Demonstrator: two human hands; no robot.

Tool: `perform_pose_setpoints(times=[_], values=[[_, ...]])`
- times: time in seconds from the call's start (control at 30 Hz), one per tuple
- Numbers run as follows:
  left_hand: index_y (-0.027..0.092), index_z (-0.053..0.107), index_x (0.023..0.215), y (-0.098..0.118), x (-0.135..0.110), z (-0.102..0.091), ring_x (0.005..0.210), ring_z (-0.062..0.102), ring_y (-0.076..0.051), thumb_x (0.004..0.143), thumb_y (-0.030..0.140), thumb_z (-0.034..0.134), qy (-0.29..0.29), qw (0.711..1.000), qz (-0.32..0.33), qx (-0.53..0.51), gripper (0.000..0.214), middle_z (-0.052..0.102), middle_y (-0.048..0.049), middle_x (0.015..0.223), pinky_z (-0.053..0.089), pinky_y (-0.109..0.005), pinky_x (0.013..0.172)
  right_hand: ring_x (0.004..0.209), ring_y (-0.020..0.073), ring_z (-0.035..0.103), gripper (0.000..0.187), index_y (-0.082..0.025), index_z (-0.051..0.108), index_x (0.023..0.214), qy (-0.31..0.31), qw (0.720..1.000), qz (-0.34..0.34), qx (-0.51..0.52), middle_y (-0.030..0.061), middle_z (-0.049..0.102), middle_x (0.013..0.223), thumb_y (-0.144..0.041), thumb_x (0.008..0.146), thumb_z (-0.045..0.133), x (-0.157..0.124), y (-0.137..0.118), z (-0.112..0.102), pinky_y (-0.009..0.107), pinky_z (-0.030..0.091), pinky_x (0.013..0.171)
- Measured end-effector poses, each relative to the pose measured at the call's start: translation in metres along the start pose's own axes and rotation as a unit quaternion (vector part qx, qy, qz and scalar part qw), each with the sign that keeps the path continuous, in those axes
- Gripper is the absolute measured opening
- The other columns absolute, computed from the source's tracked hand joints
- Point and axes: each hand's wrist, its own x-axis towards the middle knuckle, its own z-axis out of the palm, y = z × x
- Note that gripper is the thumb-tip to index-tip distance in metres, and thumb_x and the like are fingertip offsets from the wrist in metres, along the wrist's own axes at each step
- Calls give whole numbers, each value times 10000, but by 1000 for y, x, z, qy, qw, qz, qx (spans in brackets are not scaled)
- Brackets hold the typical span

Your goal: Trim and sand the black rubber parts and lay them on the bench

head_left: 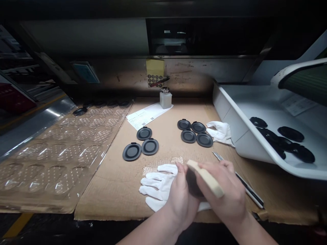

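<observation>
Close to the cardboard's front edge, my left hand [182, 199] holds a dark oval lid [193, 183], mostly hidden between my hands. My right hand [227, 192] grips a flat, pale beige strip [208, 178], which looks like felt or foam, against or just above the lid; contact is hard to see. Beneath them lies a white glove [157, 185], spread flat. A utility knife [250, 192] rests just right of my right hand. Beyond my hands sit three black oval lids [150, 146] on the left and several more black lids [204, 139] on the right.
A clear plastic tray [56, 153] with moulded pockets spans the left, some black lids [80, 111] at its far end. Behind stand a dispenser bottle [166, 98] and a printed sheet [145, 117]. Another glove [220, 132] lies beside a white bin [255, 149] holding black lids [290, 133].
</observation>
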Motion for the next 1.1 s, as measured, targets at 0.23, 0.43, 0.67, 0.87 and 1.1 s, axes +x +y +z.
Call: perform_pose_setpoints(times=[0.23, 0.43, 0.67, 0.87, 1.1], values=[[99, 570, 914, 1, 3, 1, 928, 548, -255, 790, 624, 225, 15, 1000, 11, 20, 641, 585, -127, 895, 376, -392, 881, 755, 129, 565, 253, -133, 535, 946, -51, 994, -1, 93, 43, 612, 802, -30, 715, 535, -11, -5, -12, 307, 384, 700], [85, 561, 930, 0, 6, 2, 870, 552, -239, 807, 569, 300, 41, 998, 24, 35, 564, 581, -147, 911, 410, -389, 808, 783, 125, 578, 247, -213, 540, 983, -137, 986, 73, 64, -1, 625, 884, -140, 752, 588, -25, 31, -58, 296, 395, 776], [101, 553, 984, 0, 4, 4, 910, 542, -220, 843, 497, 293, 11, 996, 33, 84, 494, 575, -143, 978, 395, -358, 836, 828, 141, 577, 275, -230, 526, 1023, -167, 982, 25, 85, 8, 623, 924, -111, 775, 547, -8, 38, -55, 336, 368, 789], [108, 562, 925, -2, 3, 1, 936, 539, -231, 837, 455, 360, 5, 997, 47, 68, 411, 575, -133, 970, 389, -398, 880, 864, 123, 569, 302, -234, 517, 1027, -152, 978, 31, 138, -6, 624, 920, -97, 761, 563, -14, 27, -25, 308, 381, 807], [98, 542, 941, -2, 6, 3, 918, 541, -229, 836, 463, 347, 22, 997, 47, 55, 426, 570, -137, 929, 389, -388, 865, 739, 108, 588, 223, -240, 533, 999, -227, 963, 51, 133, -7, 643, 889, -192, 785, 571, -25, 32, -47, 275, 406, 692]])
